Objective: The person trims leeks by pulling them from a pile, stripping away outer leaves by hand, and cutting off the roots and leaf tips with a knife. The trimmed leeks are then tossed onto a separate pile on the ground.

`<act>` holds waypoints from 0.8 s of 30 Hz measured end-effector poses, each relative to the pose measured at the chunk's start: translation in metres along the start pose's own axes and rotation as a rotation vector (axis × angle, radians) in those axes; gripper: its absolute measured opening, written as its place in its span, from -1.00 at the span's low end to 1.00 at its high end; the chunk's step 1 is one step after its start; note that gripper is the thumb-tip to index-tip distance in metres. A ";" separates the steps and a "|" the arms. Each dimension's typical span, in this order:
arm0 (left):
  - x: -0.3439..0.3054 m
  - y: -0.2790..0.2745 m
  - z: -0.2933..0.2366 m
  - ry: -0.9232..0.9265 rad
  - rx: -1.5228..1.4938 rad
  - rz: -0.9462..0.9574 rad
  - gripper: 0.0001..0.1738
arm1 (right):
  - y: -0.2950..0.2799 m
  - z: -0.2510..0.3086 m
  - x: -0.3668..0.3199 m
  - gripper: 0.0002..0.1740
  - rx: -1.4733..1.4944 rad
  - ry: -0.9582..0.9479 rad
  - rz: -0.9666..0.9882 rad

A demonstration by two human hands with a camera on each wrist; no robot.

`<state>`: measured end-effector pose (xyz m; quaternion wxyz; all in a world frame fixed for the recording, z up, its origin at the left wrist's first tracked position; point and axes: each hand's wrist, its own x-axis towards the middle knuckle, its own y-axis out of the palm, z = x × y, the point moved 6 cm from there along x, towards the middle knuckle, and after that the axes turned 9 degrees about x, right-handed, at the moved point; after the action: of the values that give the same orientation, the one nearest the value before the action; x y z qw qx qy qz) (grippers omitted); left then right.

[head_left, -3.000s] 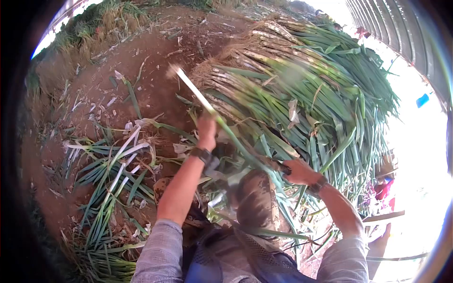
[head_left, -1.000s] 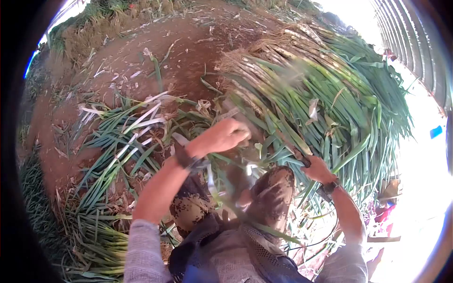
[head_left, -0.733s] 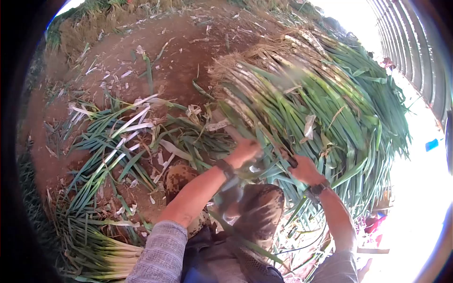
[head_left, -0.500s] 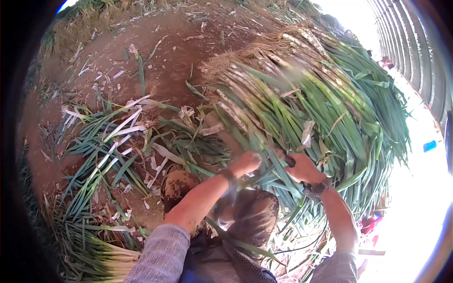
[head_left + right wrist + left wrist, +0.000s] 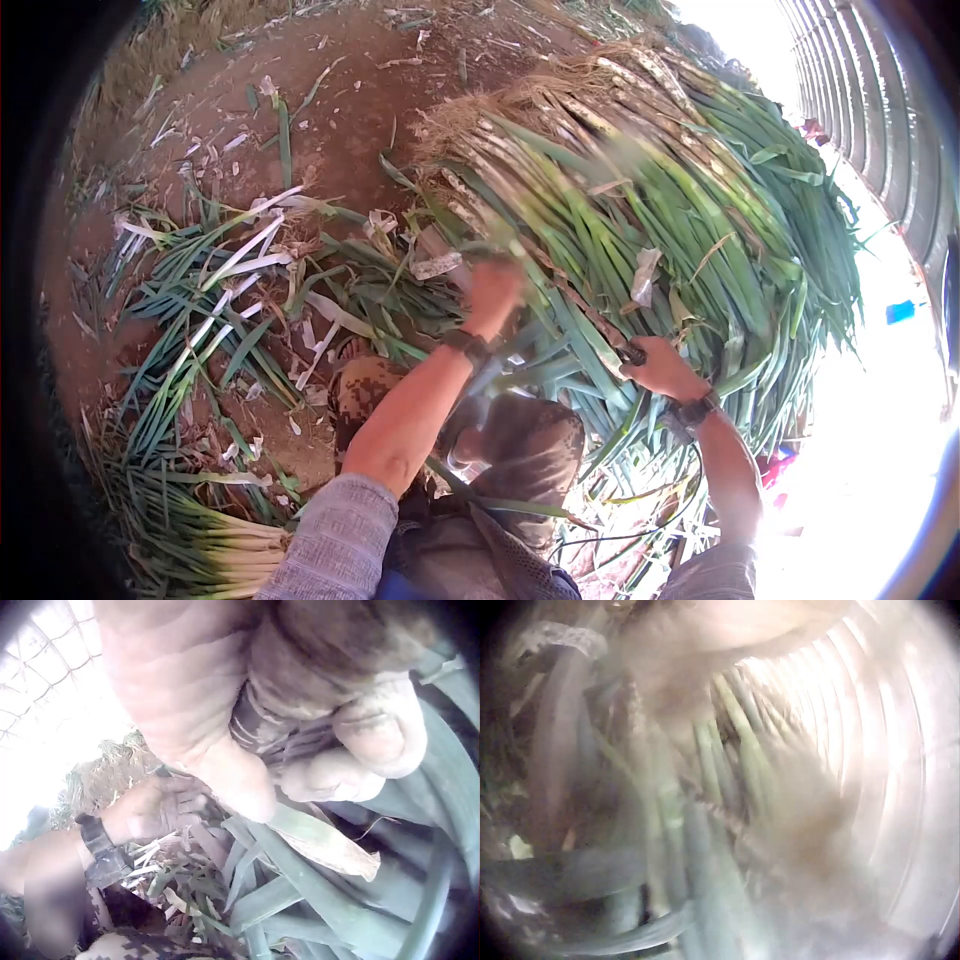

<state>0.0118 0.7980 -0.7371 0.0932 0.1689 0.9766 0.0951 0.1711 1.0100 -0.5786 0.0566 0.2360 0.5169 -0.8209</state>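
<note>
A big pile of green onions (image 5: 660, 190) lies ahead, roots toward the far left. My left hand (image 5: 494, 288) is motion-blurred on the pile's near edge among the stalks, and its grip cannot be made out. The right wrist view shows that left hand (image 5: 159, 806) lying in the leaves. In the left wrist view only blurred green stalks (image 5: 705, 817) appear. My right hand (image 5: 658, 370) is at the pile's near right side, with its fingers (image 5: 360, 727) curled round a dark handle (image 5: 259, 724). The handle's end (image 5: 631, 352) sticks out of the fist.
Cleaned onions with white stems (image 5: 215, 300) lie scattered on the brown soil (image 5: 330, 110) to the left. A bundle (image 5: 195, 535) lies at the bottom left. My knees in camouflage trousers (image 5: 530, 450) are below the hands. A ribbed wall (image 5: 880, 110) runs along the right.
My left hand swung back from the left side to the pile, then slid up along its near edge. The right hand stayed on the dark handle and shifted slightly.
</note>
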 end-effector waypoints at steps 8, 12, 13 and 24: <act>0.023 0.009 0.030 0.121 0.423 -0.299 -0.56 | -0.004 0.004 -0.006 -0.58 0.102 0.050 0.102; 0.022 -0.004 0.017 0.015 0.594 -0.378 -0.39 | -0.001 -0.014 -0.008 -0.56 0.254 0.161 0.180; 0.029 -0.001 0.019 0.063 0.652 -0.343 -0.42 | 0.002 -0.031 0.004 -0.56 0.172 0.055 0.075; 0.060 0.012 0.058 0.523 0.788 -0.202 -0.55 | 0.017 -0.003 0.015 -0.60 0.214 0.036 0.152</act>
<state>-0.0278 0.8390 -0.7991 -0.2178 0.0659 0.9406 -0.2522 0.1644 1.0072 -0.6005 0.0841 0.2939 0.4080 -0.8603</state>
